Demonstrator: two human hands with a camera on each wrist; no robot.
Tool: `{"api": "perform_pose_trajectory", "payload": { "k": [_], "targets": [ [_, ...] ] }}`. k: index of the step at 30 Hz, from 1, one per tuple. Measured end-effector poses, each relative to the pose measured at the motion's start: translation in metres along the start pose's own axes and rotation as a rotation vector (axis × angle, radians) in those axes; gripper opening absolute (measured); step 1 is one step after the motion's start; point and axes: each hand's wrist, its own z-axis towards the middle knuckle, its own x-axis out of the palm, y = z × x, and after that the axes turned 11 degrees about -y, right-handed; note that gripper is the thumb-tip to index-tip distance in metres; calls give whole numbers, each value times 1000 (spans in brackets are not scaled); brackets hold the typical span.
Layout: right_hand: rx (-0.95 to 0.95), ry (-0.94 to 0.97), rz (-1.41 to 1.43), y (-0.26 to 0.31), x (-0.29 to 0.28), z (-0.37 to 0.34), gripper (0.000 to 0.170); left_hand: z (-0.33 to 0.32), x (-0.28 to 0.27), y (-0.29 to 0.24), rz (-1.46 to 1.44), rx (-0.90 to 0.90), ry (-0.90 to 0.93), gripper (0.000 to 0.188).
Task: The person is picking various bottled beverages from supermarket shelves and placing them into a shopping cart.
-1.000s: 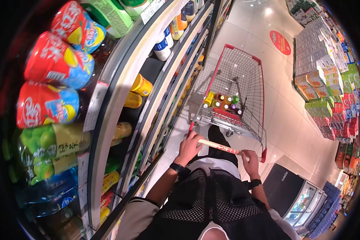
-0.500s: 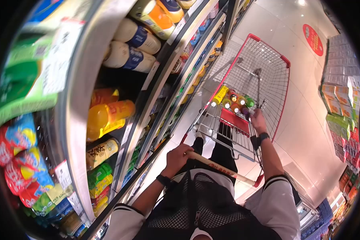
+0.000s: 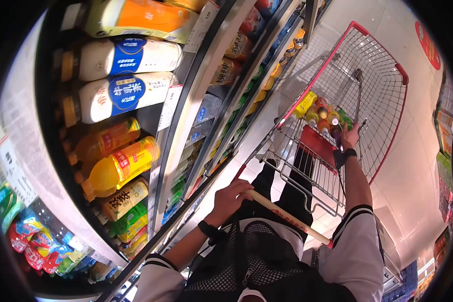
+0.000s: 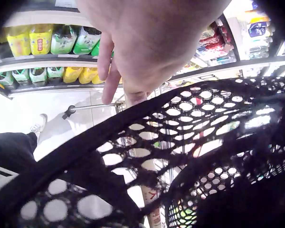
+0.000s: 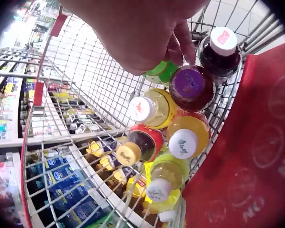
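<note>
- The left hand [image 3: 230,201] is in the lower middle of the head view, clamped on the near end of the cart's pale handle [image 3: 289,217].
- The right hand [image 5: 137,33] reaches into the shopping cart [image 3: 399,74], its fingertips together against a purple-capped bottle [image 5: 189,88] at the upper middle of the right wrist view — whether they grip it, I cannot tell.
- Close by stand a dark white-capped bottle [image 5: 222,52] to the upper right and a green bottle [image 5: 160,72], partly hidden behind the hand.
- More drinks crowd in below: an orange bottle [image 5: 194,130] at centre, a red-labelled bottle [image 5: 148,142] to its left.
- A red panel [image 5: 237,147] walls off the right side of that view.
- A store shelf [image 3: 186,131] fills the left of the head view, with white bottles [image 3: 126,96] lying above orange-yellow ones [image 3: 123,168].
- Stacked cartons [image 3: 445,131] stand at the right edge, below a round red sign [image 3: 428,45].
- A black mesh garment [image 4: 218,116] blocks much of the left wrist view — the handle shows only in part.
</note>
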Motion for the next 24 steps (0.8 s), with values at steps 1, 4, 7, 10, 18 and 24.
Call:
{"api": "perform_pose_trajectory", "payload": {
  "k": [1, 4, 7, 10, 18, 24],
  "targets": [
    [24, 4, 5, -1, -6, 1, 48, -2, 0, 3, -20, 10, -2, 27],
    [-11, -104, 114, 4, -43, 3, 45, -5, 1, 6, -55, -26, 26, 27],
    [-88, -130, 145, 45, -122, -26, 42, -6, 5, 12, -67, 80, -37, 28],
    [-137, -181, 111, 89, -190, -63, 43, -3, 11, 11, -69, 104, -65, 28],
    [-249, -329, 352, 204, -322, -236, 30, -22, 28, 17, -64, 236, -221, 63],
    [-511, -84, 698, 282, -340, -359, 20, -66, -32, -19, -233, 273, -555, 94]
  ]
}}
